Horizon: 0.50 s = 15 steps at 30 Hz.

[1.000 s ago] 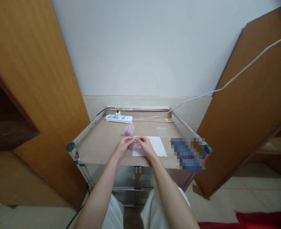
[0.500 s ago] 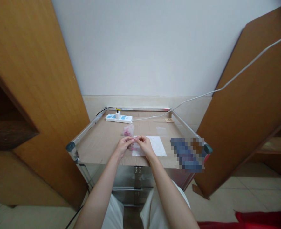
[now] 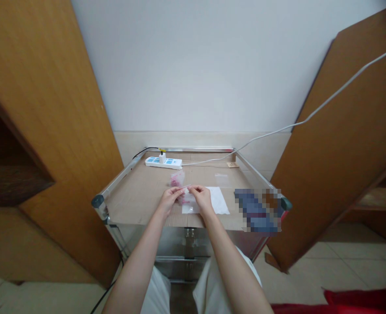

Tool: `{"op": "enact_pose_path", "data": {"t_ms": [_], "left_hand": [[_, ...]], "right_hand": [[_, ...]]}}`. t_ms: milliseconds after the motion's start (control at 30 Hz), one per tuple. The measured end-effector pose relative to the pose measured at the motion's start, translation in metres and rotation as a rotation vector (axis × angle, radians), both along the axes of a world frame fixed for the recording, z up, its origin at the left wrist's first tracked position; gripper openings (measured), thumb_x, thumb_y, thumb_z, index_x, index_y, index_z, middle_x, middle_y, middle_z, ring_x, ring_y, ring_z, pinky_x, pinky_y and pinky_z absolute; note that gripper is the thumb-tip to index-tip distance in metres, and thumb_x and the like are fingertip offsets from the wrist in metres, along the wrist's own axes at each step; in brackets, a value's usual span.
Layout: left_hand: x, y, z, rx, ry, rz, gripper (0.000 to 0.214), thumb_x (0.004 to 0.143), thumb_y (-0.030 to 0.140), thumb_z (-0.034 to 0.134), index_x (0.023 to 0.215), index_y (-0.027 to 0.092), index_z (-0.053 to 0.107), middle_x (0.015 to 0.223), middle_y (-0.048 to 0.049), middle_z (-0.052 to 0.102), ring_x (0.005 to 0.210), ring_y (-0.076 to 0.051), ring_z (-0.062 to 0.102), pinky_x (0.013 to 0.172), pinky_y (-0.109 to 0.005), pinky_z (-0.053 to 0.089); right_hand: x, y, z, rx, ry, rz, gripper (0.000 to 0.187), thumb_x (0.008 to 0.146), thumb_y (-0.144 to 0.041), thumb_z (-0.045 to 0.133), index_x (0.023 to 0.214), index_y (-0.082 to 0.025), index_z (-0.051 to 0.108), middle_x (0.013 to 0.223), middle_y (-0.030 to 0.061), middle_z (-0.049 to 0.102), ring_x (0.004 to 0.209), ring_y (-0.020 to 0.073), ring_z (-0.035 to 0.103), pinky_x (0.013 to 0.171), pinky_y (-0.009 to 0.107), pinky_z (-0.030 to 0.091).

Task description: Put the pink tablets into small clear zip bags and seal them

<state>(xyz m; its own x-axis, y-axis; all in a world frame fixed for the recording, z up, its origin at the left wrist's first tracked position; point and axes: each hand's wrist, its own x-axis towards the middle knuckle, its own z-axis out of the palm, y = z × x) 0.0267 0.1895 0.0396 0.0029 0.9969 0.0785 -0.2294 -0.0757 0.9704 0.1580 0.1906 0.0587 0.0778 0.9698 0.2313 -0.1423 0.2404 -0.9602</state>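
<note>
Over the front of the cart top, my left hand (image 3: 170, 199) and my right hand (image 3: 201, 199) face each other, thumbs and fingers pinched together. Between them they hold the upper edge of a small clear plastic bag (image 3: 181, 199) with something pink in or on it; the fingers hide part of it. Just beyond the left fingertips lies another clear bag (image 3: 177, 178) with pink contents. A white sheet (image 3: 219, 201) lies beneath and beside my right hand. Farther back, a flat clear bag (image 3: 221, 180) rests on the cardboard.
Cardboard (image 3: 130, 196) lines the metal-framed cart (image 3: 114, 179). At the back left sits a white power strip (image 3: 163, 163) with a plug in it, its white cable (image 3: 271, 131) running right. A blurred-out dark object (image 3: 256, 211) lies at the right. Wooden furniture flanks both sides.
The hands stay in nearly the same place. My fingertips have shifted slightly along the bag's upper edge, and a bit more of that edge shows between them.
</note>
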Motion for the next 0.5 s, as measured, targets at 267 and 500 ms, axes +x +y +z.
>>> {"op": "enact_pose_path", "data": {"t_ms": [267, 500], "left_hand": [[-0.0001, 0.0022, -0.0013, 0.001, -0.032, 0.051, 0.023, 0.056, 0.031, 0.066, 0.069, 0.012, 0.062, 0.059, -0.0002, 0.059, 0.049, -0.007, 0.05, 0.046, -0.018, 0.037], [-0.0023, 0.0024, -0.0016, 0.001, -0.058, 0.058, 0.021, 0.058, 0.031, 0.064, 0.066, 0.012, 0.061, 0.057, 0.0007, 0.057, 0.051, -0.007, 0.05, 0.047, -0.017, 0.036]], "right_hand": [[0.0025, 0.0018, 0.0009, 0.005, 0.05, -0.041, 0.011, 0.056, -0.026, 0.059, 0.056, -0.015, 0.061, 0.054, 0.0003, 0.059, 0.055, 0.0119, 0.051, 0.057, 0.022, 0.037], [0.0042, 0.0047, -0.0011, -0.044, 0.115, -0.05, 0.016, 0.057, -0.03, 0.061, 0.058, -0.014, 0.062, 0.053, 0.0012, 0.059, 0.052, 0.0113, 0.051, 0.053, 0.022, 0.037]]}}
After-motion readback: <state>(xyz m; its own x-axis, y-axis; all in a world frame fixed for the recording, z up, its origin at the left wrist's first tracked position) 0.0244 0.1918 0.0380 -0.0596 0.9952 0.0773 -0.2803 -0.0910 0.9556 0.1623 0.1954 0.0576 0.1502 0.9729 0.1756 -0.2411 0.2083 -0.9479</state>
